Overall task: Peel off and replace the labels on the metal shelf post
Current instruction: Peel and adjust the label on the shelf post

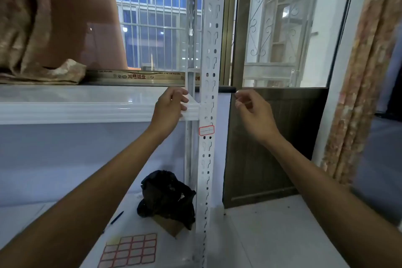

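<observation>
A white perforated metal shelf post (209,67) stands upright through the middle of the view, with a white glossy shelf board (87,106) meeting it from the left. On the post's front face, just below the board's level, a white rectangular label with a red border (206,130) is stuck flat. It sits slightly tilted across the holes.

The left hand (171,104) is on the board's right end, just beside the post. Its grip is clasped on the board's front edge, with the fingers curled over it. The right hand (253,113) hangs in the air to the right of the post, apart from it. Its fingers are curled and the thumb and forefinger meet at the top. A thin, pale scrap may be pinched there, but the view is too blurred, so I cannot tell whether that grip holds anything.

On the lower shelf (43,213), near the bottom edge of the view, lies a sheet of red-bordered blank labels (132,251). A dark pen (116,217) lies to its upper left. A crumpled black plastic bag (167,196) sits against the post, resting on a piece of brown cardboard (168,226). Brownish patterned fabric (32,35) is heaped on the top of the upper board at the left.
</observation>
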